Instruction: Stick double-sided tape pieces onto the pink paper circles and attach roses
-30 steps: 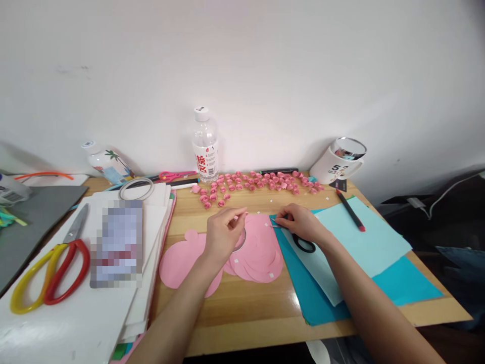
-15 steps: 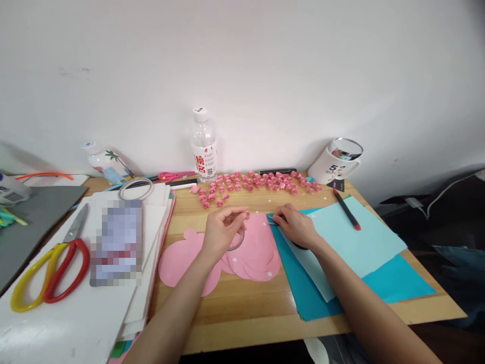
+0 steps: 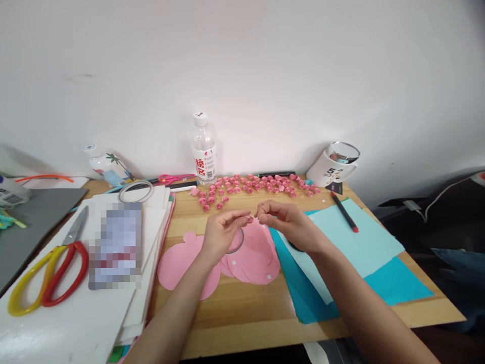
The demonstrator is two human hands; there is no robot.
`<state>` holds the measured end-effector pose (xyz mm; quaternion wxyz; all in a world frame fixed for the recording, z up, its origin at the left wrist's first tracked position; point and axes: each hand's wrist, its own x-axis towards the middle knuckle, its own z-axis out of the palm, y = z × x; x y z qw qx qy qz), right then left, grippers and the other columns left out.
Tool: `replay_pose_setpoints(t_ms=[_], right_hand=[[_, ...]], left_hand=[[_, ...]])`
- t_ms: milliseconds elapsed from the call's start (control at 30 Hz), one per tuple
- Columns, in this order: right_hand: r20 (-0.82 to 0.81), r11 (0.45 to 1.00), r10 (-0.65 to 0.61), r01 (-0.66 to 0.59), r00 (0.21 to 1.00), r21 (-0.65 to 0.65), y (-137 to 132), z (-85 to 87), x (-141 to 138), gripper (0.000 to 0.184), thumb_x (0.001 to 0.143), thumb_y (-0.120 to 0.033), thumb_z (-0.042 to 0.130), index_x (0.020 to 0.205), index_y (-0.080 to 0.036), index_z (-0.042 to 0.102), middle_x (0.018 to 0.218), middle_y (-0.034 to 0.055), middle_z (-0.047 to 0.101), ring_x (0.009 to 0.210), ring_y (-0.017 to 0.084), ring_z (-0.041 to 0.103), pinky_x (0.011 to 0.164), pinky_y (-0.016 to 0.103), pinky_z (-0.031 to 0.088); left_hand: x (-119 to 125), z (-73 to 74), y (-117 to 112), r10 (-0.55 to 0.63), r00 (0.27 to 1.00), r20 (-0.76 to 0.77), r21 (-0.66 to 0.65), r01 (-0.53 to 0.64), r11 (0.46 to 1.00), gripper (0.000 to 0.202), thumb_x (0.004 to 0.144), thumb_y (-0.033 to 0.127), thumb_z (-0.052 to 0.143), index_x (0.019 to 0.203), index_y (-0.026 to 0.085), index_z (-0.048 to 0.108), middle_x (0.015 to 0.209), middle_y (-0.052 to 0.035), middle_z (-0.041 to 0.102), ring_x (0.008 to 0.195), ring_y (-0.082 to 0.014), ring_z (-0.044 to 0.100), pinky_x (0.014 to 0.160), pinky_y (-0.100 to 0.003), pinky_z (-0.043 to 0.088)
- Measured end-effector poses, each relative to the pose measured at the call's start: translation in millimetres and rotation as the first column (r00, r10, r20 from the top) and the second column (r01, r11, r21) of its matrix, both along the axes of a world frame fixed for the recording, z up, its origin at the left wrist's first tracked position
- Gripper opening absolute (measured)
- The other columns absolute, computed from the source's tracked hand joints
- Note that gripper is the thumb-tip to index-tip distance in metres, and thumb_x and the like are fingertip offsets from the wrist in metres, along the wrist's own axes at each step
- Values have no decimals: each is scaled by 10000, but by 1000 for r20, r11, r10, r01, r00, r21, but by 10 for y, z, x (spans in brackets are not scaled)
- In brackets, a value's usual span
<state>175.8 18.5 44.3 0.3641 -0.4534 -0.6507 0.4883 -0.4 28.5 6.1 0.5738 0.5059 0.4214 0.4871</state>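
Observation:
My left hand (image 3: 224,230) is closed in a pinch, with a small pink piece (image 3: 250,219) showing at its fingertips. Facing it, my right hand (image 3: 285,221) also pinches, its fingertips almost touching the left ones; what lies between them is too small to make out. Below the hands lie pink paper shapes with rounded edges (image 3: 248,263), overlapping, with a few tiny white squares on them. A grey ring (image 3: 238,246), partly covered by my left hand, rests on this paper. Many small pink paper rolls (image 3: 237,183) are spread behind the hands.
Light blue paper (image 3: 364,232) on darker blue sheets (image 3: 401,283) lies right, with a black marker (image 3: 345,212). A white mug (image 3: 333,167) and clear bottle (image 3: 204,151) stand behind. Scissors (image 3: 49,278) and a blurred-out flat object (image 3: 115,247) rest on white sheets (image 3: 76,328) at left.
My right hand has moved left and slightly up from the blue paper's edge, bringing its fingertips to my left hand's. My left hand has barely moved and stays pinched.

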Motion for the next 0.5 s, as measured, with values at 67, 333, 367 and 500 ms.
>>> replay_pose_setpoints(t_ms=[67,333,367,500], right_hand=[[-19,1000,1,-1,1000,-18,6,-54,-49,238,811,-400,558,737,-173,553,762,14,520,757,147,488,706,290,413],[34,998,-53,54,998,-28,17,-171,-91,249,794,-404,570,689,-178,569,788,27,541,779,161,524,696,295,449],[34,998,-60,61,998,-22,19,-180,-93,244,794,-397,570,686,-178,572,796,31,546,788,164,530,692,293,456],[49,997,-77,77,996,7,22,-239,-79,205,800,-362,567,708,-181,594,844,47,553,836,177,546,697,293,475]], left_hand=[[-19,-3,8,-7,1000,-25,-1,7,1000,167,683,253,705,822,166,736,796,-68,745,733,-203,694,745,-333,557],[-29,23,0,-40,999,-30,-32,39,999,167,659,271,723,798,182,751,863,-65,744,827,-233,685,792,-350,541],[-26,19,0,-43,999,-22,-48,42,998,174,657,270,725,802,178,750,866,-68,744,821,-230,685,789,-348,540],[-22,-14,0,-19,1000,22,-128,22,991,192,647,259,741,817,168,749,829,-70,746,748,-196,682,754,-323,545]])
